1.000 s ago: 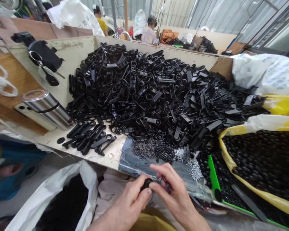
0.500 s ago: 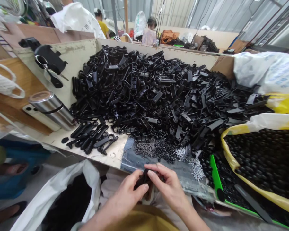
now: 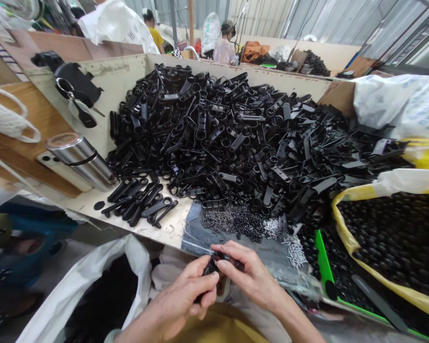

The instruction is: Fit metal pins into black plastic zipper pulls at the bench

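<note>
Near the bottom centre, my left hand (image 3: 188,290) is closed round a black plastic part (image 3: 210,267), thumb on top. My right hand (image 3: 245,271) is closed on the same part from the right, its fingertips against the upper end. Fingers hide much of the part, so its full shape cannot be made out. Just beyond my hands, small dark pieces (image 3: 223,219) and silvery pins (image 3: 296,251) lie on a dark sheet (image 3: 196,233). A large heap of black parts (image 3: 207,128) stands behind them.
Several black handles (image 3: 141,200) lie beside a steel flask (image 3: 82,159) at left. A white sack (image 3: 141,257) with dark contents is at lower left. At right are a green edge strip (image 3: 323,262) and a yellow-rimmed sack (image 3: 346,233). Two people (image 3: 224,47) are in the background.
My left hand's fingers have curled further round the black part, and the part has turned between my hands. The view has shifted slightly.
</note>
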A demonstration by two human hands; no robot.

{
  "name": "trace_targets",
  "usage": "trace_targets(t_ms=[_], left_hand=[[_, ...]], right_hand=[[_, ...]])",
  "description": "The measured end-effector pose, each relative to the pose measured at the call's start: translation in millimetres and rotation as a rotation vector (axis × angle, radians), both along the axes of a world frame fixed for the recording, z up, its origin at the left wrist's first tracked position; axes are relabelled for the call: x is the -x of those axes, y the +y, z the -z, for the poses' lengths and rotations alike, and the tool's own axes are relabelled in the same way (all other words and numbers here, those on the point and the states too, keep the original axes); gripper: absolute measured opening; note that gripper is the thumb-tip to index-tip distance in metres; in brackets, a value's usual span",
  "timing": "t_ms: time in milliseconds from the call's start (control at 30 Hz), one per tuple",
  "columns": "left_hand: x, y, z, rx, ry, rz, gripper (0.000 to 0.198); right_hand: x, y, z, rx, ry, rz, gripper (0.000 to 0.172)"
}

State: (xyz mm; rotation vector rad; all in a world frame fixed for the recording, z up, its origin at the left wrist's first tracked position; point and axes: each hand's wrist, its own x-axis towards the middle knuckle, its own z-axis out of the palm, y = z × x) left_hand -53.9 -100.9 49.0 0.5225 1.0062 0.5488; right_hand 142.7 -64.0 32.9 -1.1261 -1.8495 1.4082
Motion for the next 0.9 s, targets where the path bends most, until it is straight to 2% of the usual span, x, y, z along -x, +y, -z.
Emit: trace_targets(t_ms=[100,200,267,333,400,533,633,767,900], left_hand=[[8.6,-0.4,13.0,-0.074,0.108,-0.028,0.085],[17.9,9.8,22.6,-0.383,0.436,-0.090,0.051],[19.2,22.3,22.8,-0.605,0.755,-0.033,0.025],[14.8,36.1,20.3,-0.749,1.051,0.088,0.020],[6.5,48.3,18.8,-0.840,1.211,0.178,0.020],[-7.6,63.3,24.6,-0.932,1.241,0.222,0.015],[-9.2,68.6,30.6,-0.954,1.228,0.216,0.015],[-4.3,72.9,30.1,-0.927,1.176,0.136,0.014],[-0.1,71.2,25.3,-0.877,1.041,0.031,0.026]], right_hand=[[-1.6,-1.8,1.7,-0.024,-0.037,0.024,0.038],[-5.9,-0.1,8.4,-0.064,-0.078,0.173,0.033],[-9.6,2.8,14.0,-0.093,-0.107,0.271,0.030],[-13.4,5.6,17.9,-0.116,-0.127,0.315,0.029],[-17.3,6.5,18.9,-0.151,-0.141,0.324,0.027],[-25.4,2.0,16.1,-0.233,-0.160,0.342,0.026],[-29.9,-2.3,16.0,-0.226,-0.162,0.360,0.027],[-29.6,-3.7,16.9,-0.190,-0.161,0.356,0.028],[-18.9,2.2,13.2,-0.089,-0.097,0.361,0.028]])
